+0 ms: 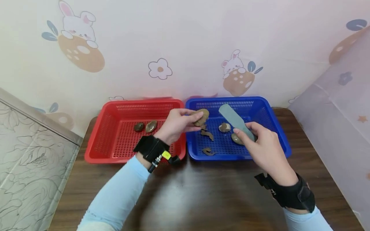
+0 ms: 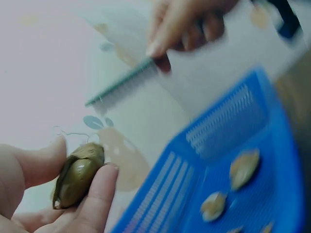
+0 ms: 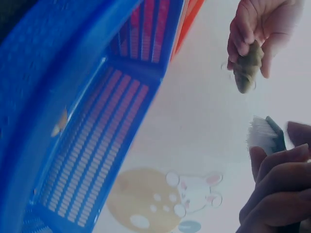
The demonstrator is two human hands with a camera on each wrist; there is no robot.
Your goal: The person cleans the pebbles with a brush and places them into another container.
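Note:
My left hand (image 1: 180, 123) pinches a mud-smeared clam (image 1: 204, 116) between thumb and fingers, above the side where the two baskets meet. In the left wrist view, part of that clam (image 2: 79, 180) shows as a smooth olive shell, with brown mud around it. My right hand (image 1: 267, 149) grips a grey-green brush (image 1: 231, 116) by its handle over the blue basket (image 1: 199, 158). White bristles (image 3: 261, 135) show in the right wrist view, apart from the clam. Two clams, one patchy with mud (image 1: 224, 127) and one smoother (image 1: 237, 139), lie in the blue basket.
Brown mud scraps (image 1: 208, 135) lie on the blue basket's floor. Left of it, touching or nearly so, stands a red basket (image 1: 95, 146) with two shiny clams (image 1: 151, 126). Both baskets sit on a dark wooden table (image 1: 196, 192) against a patterned wall (image 1: 190, 38).

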